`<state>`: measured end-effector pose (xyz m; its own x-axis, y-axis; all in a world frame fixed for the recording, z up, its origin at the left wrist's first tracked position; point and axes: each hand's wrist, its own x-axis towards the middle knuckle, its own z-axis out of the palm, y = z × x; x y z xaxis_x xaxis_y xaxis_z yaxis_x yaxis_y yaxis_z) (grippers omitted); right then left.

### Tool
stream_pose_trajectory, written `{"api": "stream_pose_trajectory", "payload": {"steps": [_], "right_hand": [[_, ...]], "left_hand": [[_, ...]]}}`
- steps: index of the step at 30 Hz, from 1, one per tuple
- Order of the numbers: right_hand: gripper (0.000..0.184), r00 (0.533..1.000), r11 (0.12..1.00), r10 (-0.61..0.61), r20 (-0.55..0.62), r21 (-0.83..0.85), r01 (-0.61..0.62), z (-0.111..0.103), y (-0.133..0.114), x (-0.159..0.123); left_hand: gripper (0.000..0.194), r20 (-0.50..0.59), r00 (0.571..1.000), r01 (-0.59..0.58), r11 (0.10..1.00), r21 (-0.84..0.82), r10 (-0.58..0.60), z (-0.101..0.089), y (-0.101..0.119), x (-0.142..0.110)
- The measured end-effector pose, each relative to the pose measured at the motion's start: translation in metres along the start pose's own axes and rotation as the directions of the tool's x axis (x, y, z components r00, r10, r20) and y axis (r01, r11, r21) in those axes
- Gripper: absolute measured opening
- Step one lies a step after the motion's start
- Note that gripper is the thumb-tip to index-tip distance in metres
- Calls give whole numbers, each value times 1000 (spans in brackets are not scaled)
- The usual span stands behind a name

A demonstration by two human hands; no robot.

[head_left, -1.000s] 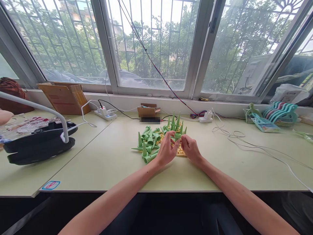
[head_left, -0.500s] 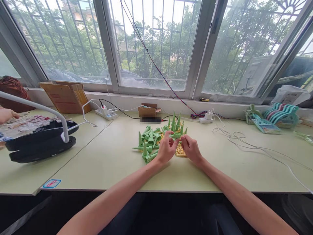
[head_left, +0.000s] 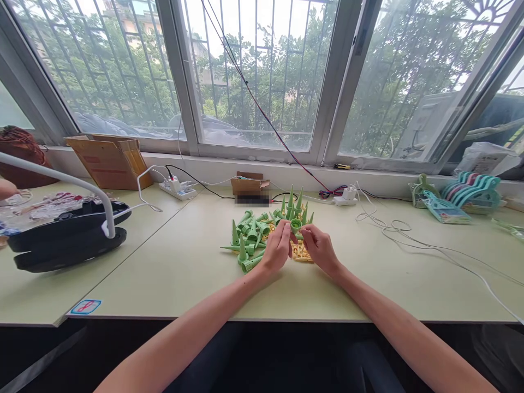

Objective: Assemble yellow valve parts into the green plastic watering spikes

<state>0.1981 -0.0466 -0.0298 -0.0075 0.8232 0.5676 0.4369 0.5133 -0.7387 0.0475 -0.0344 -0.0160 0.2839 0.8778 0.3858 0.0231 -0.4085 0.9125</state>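
My left hand (head_left: pixel 277 246) is closed around a green plastic spike (head_left: pixel 296 224), its round open end tilted up toward me. Close beside that opening, my right hand (head_left: pixel 321 249) has its fingertips pinched together; whatever they hold is too small or hidden to make out. Left of my hands lies a heap of green plastic spikes (head_left: pixel 252 230), some standing and some on their sides. Several more upright spikes (head_left: pixel 290 204) stand just behind my hands. Small yellow pieces (head_left: pixel 302 253) lie in a pile beneath and between my hands.
A black lamp-like device (head_left: pixel 69 243) with a white curved arm stands at left, near part of another person's hand (head_left: pixel 7 189). Cardboard boxes (head_left: pixel 110 164) and power strips (head_left: pixel 178 191) line the back. Loose white cables (head_left: pixel 403 232) and turquoise hangers (head_left: pixel 470 194) lie at right.
The green spike's open end has turned to face me, and my left fingers have closed more around it. My right hand has shifted slightly. The other person's hand has drawn back left.
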Motion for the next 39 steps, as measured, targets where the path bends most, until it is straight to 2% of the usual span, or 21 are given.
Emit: {"api": "stream_pose_trajectory", "payload": {"steps": [14, 32, 39], "right_hand": [[36, 998, 1000, -13, 53, 0, 13, 0, -2, 1], [39, 993, 1000, -4, 116, 14, 3, 1, 6, 0], [38, 991, 1000, -1, 136, 18, -2, 0, 6, -1]], "left_hand": [[42, -7, 999, 52, 994, -91, -53, -1, 4, 0], [40, -30, 994, 103, 989, -104, -107, -1, 3, 1], [39, -37, 991, 123, 980, -158, -131, -1, 4, 0]]}}
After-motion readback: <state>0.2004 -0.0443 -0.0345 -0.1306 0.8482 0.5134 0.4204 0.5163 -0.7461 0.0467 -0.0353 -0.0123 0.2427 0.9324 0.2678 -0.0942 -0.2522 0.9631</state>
